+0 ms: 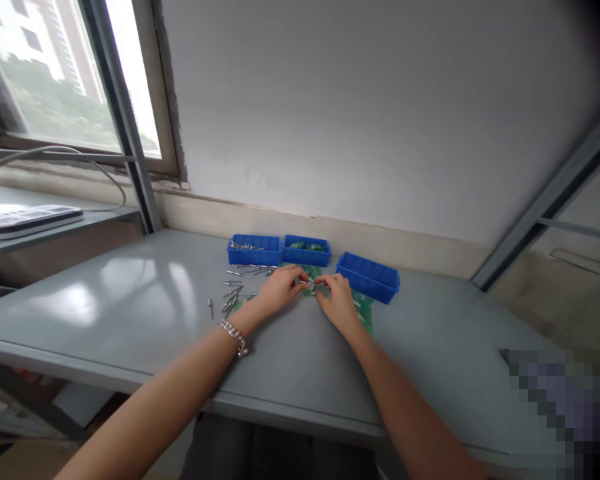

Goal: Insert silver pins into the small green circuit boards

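Note:
My left hand [281, 287] and my right hand [337, 300] meet over a small green circuit board [311, 288] on the grey table [130, 293], fingertips pinching at it together with what looks like a thin metal pin. More green boards [365, 308] lie under and beside my right hand. Several loose metal pins [233, 293] are scattered just left of my left hand. My left wrist wears a beaded bracelet [234, 335].
Three blue bins stand at the back: the left bin [253, 250] holds metal pins, the middle bin [306, 251] holds green parts, the right bin [369, 276] is angled. A white device [25, 219] lies on a shelf at left under a window.

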Available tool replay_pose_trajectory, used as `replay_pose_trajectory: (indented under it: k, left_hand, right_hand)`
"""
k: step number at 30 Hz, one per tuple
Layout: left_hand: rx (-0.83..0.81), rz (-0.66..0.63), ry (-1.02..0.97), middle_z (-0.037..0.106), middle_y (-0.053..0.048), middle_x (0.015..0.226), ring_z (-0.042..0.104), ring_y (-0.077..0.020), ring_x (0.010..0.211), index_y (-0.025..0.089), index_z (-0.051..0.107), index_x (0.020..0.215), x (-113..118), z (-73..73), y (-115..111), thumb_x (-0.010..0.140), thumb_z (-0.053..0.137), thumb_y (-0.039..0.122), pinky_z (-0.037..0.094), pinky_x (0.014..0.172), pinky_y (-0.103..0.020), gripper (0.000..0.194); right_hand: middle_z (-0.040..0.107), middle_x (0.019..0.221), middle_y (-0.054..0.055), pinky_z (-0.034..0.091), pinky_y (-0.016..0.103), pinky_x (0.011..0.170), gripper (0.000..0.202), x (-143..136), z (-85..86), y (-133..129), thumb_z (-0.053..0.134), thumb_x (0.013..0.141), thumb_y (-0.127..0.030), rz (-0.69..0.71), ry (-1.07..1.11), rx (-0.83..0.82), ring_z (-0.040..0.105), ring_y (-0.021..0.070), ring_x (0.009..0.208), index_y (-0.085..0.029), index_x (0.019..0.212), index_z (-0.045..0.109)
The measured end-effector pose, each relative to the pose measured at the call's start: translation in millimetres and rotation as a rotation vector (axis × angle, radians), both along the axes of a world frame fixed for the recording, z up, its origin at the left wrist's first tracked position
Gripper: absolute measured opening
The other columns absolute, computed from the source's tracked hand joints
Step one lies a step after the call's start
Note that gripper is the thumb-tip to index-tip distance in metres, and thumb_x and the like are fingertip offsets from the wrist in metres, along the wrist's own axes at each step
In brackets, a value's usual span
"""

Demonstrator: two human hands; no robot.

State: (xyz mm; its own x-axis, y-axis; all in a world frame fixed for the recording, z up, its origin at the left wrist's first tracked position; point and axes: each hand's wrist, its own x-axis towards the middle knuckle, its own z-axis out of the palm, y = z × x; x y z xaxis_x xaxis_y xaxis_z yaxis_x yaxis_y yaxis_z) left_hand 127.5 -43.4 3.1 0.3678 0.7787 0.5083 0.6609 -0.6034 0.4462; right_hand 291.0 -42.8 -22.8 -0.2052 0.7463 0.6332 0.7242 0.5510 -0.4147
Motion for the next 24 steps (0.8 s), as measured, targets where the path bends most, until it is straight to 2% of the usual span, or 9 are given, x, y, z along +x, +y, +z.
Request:
replay_pose_trajectory:
  k: [24]
  left_hand:
    - [-0.014,0.006,0.003,0.053,-0.004,0.086,0.050,-0.0114,0.070,0.015,0.060,0.082,-0.7,-1.7,-0.2,0.076,0.055,0.026,0.040,0.069,-0.024,0.014]
  right_hand:
    - [0.051,0.077,0.005,0.038,0.033,0.074,0.014,-1.9,7.1,-2.9,0.051,0.069,-0.010,0.097,0.055,0.082,0.047,0.0192,0.076,-0.018,0.077,0.059]
